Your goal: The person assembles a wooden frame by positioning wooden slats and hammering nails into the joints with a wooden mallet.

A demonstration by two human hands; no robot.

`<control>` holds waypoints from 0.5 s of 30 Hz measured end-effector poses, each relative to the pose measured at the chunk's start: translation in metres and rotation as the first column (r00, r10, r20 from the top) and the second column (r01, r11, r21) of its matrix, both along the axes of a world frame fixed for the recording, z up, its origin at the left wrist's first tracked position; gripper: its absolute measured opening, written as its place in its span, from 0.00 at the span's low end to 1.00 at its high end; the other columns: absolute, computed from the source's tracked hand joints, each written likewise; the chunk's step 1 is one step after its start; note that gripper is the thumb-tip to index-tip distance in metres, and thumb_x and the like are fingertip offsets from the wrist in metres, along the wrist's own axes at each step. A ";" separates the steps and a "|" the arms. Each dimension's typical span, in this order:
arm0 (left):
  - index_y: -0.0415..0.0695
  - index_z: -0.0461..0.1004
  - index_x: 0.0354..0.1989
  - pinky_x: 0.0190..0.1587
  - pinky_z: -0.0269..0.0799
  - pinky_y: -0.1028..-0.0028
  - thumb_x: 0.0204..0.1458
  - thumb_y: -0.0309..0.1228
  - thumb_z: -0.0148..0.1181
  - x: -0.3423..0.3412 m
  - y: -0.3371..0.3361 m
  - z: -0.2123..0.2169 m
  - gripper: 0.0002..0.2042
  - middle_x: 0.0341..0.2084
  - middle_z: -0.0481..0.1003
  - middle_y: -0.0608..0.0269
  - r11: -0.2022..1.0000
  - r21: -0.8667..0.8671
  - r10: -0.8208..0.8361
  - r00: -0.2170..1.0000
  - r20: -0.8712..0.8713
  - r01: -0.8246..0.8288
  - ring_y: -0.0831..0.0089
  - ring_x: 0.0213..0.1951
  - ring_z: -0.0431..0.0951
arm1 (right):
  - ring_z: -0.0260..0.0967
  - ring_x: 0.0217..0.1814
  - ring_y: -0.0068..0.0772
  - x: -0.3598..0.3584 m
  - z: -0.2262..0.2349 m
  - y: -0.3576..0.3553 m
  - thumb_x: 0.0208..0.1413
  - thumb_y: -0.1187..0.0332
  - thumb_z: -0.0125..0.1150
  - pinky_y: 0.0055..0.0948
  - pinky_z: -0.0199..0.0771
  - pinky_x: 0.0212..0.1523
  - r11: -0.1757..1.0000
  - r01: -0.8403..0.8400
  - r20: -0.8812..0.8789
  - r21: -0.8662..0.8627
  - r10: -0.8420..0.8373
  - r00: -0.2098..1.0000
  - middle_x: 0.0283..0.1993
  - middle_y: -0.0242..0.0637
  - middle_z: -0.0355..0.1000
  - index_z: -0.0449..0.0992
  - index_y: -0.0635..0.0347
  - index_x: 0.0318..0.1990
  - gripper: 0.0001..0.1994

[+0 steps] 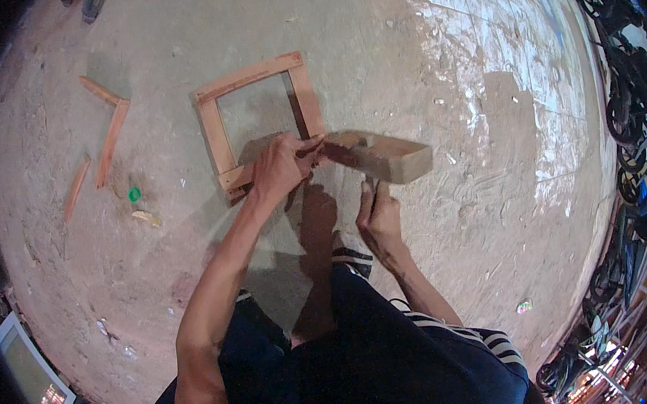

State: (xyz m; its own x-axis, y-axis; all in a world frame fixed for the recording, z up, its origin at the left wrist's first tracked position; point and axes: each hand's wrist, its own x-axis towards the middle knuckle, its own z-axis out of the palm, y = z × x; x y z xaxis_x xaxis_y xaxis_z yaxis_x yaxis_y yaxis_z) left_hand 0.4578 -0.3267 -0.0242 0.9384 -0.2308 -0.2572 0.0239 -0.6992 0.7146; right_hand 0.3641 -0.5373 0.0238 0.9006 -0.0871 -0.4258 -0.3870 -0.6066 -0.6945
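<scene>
A square wooden frame (217,134) lies on the floor ahead of me. At its near right corner, my left hand (283,165) is closed on the wood. Whether its fingers also pinch something small there cannot be made out. My right hand (380,216) grips the handle of a wooden mallet (404,160), mostly hidden by the fingers. The mallet's long block head points toward the frame's near right corner, its end close to my left fingertips. Whether the two touch is unclear.
Left of the frame lie an angled pair of joined wood strips (113,132) and a loose strip (76,189). Near them are a green ring (135,194) and a yellowish scrap (146,217). Motorbikes (625,91) line the right side. A white-framed panel (34,373) stands lower left.
</scene>
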 end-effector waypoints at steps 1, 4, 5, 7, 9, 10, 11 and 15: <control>0.60 0.83 0.54 0.38 0.74 0.59 0.54 0.45 0.68 0.000 -0.001 -0.001 0.18 0.31 0.77 0.51 1.000 0.008 0.015 1.000 0.000 -0.015 0.55 0.33 0.80 | 0.72 0.45 0.69 -0.002 0.000 -0.001 0.69 0.70 0.49 0.53 0.72 0.43 0.998 0.023 0.042 -0.050 -0.021 0.999 0.42 0.64 0.74 0.72 0.71 0.51 0.12; 0.59 0.83 0.54 0.37 0.73 0.59 0.55 0.43 0.69 0.000 -0.003 -0.003 0.18 0.29 0.76 0.50 0.998 0.007 0.058 0.997 0.050 -0.058 0.54 0.32 0.79 | 0.68 0.28 0.39 -0.007 -0.001 -0.001 0.70 0.73 0.46 0.39 0.69 0.30 0.994 0.019 0.575 -0.103 0.044 0.817 0.28 0.42 0.68 0.68 0.66 0.46 0.06; 0.59 0.83 0.54 0.36 0.73 0.59 0.55 0.42 0.69 0.000 -0.003 -0.004 0.18 0.27 0.75 0.50 0.998 0.014 0.059 0.997 0.041 -0.060 0.54 0.31 0.79 | 0.68 0.29 0.37 -0.008 -0.003 0.001 0.70 0.73 0.47 0.38 0.69 0.31 0.995 -0.004 0.555 -0.098 0.058 0.830 0.29 0.40 0.67 0.68 0.65 0.46 0.06; 0.63 0.83 0.53 0.40 0.74 0.57 0.54 0.46 0.70 0.001 -0.003 -0.004 0.18 0.30 0.77 0.52 0.995 -0.037 0.089 0.996 -0.028 -0.090 0.55 0.34 0.80 | 0.69 0.32 0.41 -0.009 -0.008 0.004 0.69 0.74 0.48 0.40 0.70 0.33 0.987 -0.070 0.629 -0.146 0.147 0.764 0.32 0.42 0.68 0.69 0.65 0.48 0.06; 0.66 0.83 0.53 0.43 0.75 0.57 0.54 0.48 0.70 0.002 -0.002 -0.004 0.18 0.32 0.78 0.53 0.996 -0.048 0.076 0.994 -0.077 -0.079 0.56 0.36 0.81 | 0.71 0.35 0.49 -0.006 -0.013 0.003 0.68 0.74 0.49 0.44 0.72 0.35 0.940 -0.225 0.472 -0.258 0.325 0.819 0.36 0.51 0.71 0.70 0.65 0.49 0.07; 0.66 0.83 0.53 0.43 0.76 0.57 0.53 0.49 0.70 0.003 -0.001 -0.004 0.18 0.32 0.78 0.54 0.997 -0.039 0.060 0.995 -0.076 -0.063 0.57 0.37 0.81 | 0.72 0.37 0.54 -0.004 -0.015 0.002 0.68 0.74 0.49 0.46 0.73 0.36 0.971 -0.172 0.307 -0.169 0.218 0.927 0.38 0.55 0.73 0.71 0.65 0.50 0.08; 0.66 0.83 0.53 0.44 0.76 0.57 0.53 0.49 0.70 0.002 -0.002 -0.003 0.18 0.33 0.78 0.54 0.998 -0.034 0.051 0.996 -0.068 -0.053 0.58 0.38 0.81 | 0.74 0.42 0.66 -0.006 -0.015 0.000 0.67 0.73 0.52 0.51 0.75 0.39 0.999 -0.025 0.059 0.025 0.024 0.998 0.43 0.62 0.75 0.74 0.65 0.51 0.10; 0.62 0.84 0.54 0.38 0.71 0.60 0.52 0.43 0.72 0.001 -0.004 -0.001 0.19 0.26 0.73 0.53 0.996 -0.003 0.085 0.993 -0.082 -0.086 0.62 0.31 0.74 | 0.74 0.39 0.62 -0.013 -0.014 -0.003 0.67 0.72 0.52 0.48 0.75 0.38 0.990 0.024 0.396 -0.136 0.033 0.918 0.41 0.60 0.74 0.74 0.67 0.51 0.11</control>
State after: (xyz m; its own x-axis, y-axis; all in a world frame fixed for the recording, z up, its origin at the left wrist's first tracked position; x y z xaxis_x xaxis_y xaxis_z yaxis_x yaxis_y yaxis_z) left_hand 0.4585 -0.3309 -0.0252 0.9305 -0.1526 -0.3330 0.1420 -0.6877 0.7119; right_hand 0.3509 -0.5403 0.0098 0.9933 -0.1143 -0.0186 -0.0944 -0.7067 -0.7012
